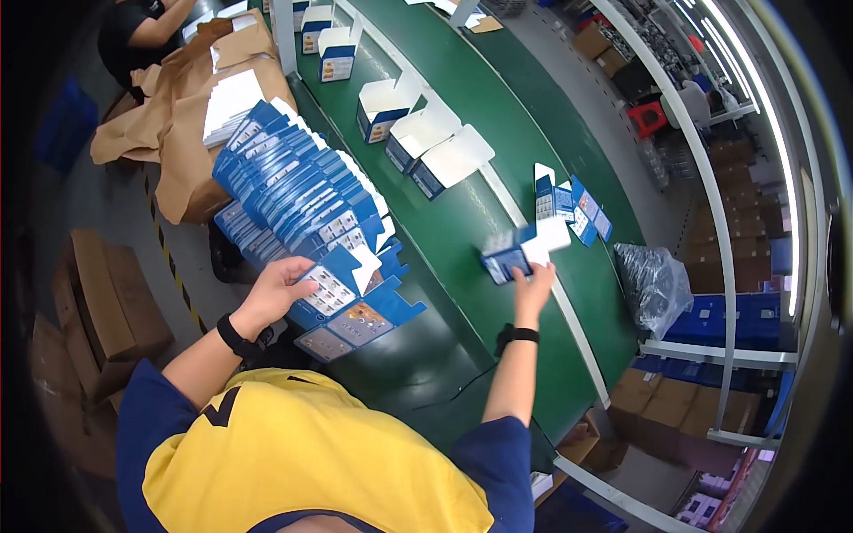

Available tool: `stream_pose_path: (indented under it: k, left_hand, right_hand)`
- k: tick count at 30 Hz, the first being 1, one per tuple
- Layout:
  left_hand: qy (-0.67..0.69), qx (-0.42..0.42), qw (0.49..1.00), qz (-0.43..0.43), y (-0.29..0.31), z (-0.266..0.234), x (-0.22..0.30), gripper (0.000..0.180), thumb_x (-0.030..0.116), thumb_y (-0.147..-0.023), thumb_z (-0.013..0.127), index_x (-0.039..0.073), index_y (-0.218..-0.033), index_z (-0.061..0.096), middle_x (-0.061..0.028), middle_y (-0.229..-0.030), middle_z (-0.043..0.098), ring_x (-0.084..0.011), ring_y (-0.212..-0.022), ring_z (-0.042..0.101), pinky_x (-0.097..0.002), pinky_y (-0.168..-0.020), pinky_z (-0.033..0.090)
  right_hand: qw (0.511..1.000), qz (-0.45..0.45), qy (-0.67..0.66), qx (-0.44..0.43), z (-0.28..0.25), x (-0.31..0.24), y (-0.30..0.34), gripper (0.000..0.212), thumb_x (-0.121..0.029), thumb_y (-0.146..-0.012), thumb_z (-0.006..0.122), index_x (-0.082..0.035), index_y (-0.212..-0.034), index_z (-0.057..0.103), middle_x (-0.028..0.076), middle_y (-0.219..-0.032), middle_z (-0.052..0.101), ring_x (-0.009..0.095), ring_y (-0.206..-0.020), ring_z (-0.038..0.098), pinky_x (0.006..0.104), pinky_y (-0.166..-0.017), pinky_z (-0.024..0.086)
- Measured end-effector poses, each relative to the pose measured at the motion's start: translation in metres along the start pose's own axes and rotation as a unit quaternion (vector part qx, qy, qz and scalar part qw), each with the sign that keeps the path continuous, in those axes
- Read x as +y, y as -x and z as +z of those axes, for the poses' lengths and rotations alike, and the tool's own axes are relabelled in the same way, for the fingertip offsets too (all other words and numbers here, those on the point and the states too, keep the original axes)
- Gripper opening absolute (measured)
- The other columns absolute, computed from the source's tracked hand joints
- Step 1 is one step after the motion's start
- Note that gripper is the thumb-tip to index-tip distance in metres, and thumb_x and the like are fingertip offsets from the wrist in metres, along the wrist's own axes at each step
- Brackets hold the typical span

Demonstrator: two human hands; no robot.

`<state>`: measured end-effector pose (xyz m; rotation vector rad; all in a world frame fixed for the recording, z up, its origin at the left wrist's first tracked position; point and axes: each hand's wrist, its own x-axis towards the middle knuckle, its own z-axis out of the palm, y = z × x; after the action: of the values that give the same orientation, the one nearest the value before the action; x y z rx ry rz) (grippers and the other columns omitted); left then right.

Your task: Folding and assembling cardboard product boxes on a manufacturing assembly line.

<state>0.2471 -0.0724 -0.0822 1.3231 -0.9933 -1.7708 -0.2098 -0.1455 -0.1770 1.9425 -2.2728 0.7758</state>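
Note:
My left hand (283,289) is closed, thumb on top, on the edge of a flat blue-and-white printed carton (330,289) at the near end of a fanned stack of flat cartons (293,182). Another flat carton (360,322) lies beneath it. Over the green conveyor belt (462,235), my right hand (535,286) grips an erected small blue-and-white carton (508,256) with its white flap standing open. That carton is slightly blurred, so I cannot tell whether it touches the belt.
Several open cartons (451,164) stand in a row along the belt's metal rail (511,200). Flat cartons (582,213) lie beyond it, near a clear plastic bag (653,284). Brown paper (182,133) surrounds the stack. Another person (142,40) works at the far left.

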Motion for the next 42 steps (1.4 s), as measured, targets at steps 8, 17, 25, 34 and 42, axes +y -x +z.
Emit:
stream_pose_path:
  k: [8,17,25,34,42]
  left_hand:
    - [-0.100,-0.021,0.993,0.062,-0.027,0.050,-0.012,0.017,-0.001,-0.082,0.060,-0.003,-0.099,0.060,-0.0054,-0.090,0.065,-0.0104,-0.082,0.059,-0.0238,-0.075,0.047]
    - [-0.112,0.016,0.993,0.024,-0.027,0.049,-0.029,0.020,0.005,-0.080,0.063,-0.002,-0.098,0.061,-0.0093,-0.088,0.065,-0.0129,-0.081,0.060,-0.0260,-0.073,0.046]
    - [0.025,0.023,0.998,-0.054,-0.024,0.069,-0.053,0.016,0.003,-0.082,0.063,-0.004,-0.096,0.060,-0.0039,-0.090,0.061,-0.0101,-0.081,0.057,-0.0231,-0.075,0.045]
    - [-0.052,0.037,0.998,-0.027,-0.025,0.082,-0.049,0.017,0.005,-0.080,0.063,-0.004,-0.095,0.060,-0.0091,-0.086,0.064,-0.0135,-0.078,0.060,-0.0246,-0.073,0.046]
    - [-0.072,-0.051,0.996,0.003,-0.025,0.085,-0.029,0.016,0.003,-0.084,0.061,-0.005,-0.098,0.060,-0.0041,-0.091,0.062,-0.0096,-0.082,0.056,-0.0225,-0.075,0.045]
  right_hand:
    - [0.985,-0.093,0.124,-0.079,0.056,-0.098,-0.023,0.019,-0.013,-0.070,0.072,-0.006,-0.084,0.061,0.012,-0.090,0.060,0.030,-0.094,0.054,0.0402,-0.082,0.042]
    - [0.995,0.101,-0.004,0.025,-0.011,-0.018,-0.112,0.023,-0.015,-0.084,0.056,-0.002,-0.102,0.062,0.013,-0.095,0.064,0.031,-0.088,0.062,0.0382,-0.079,0.049]
    - [0.946,-0.134,0.274,-0.108,0.065,0.105,-0.222,0.043,-0.001,-0.076,0.050,-0.010,-0.118,0.053,0.015,-0.140,0.035,0.036,-0.125,0.038,0.0389,-0.095,0.040]
    - [0.928,-0.067,0.275,-0.242,-0.014,0.049,-0.136,0.016,-0.015,-0.071,0.068,-0.015,-0.087,0.063,0.002,-0.086,0.065,0.020,-0.092,0.060,0.0437,-0.086,0.038]
    - [0.963,-0.147,0.220,-0.047,0.025,-0.049,0.004,0.014,-0.018,-0.074,0.067,-0.014,-0.087,0.064,-0.001,-0.080,0.065,0.018,-0.080,0.058,0.0377,-0.078,0.037]
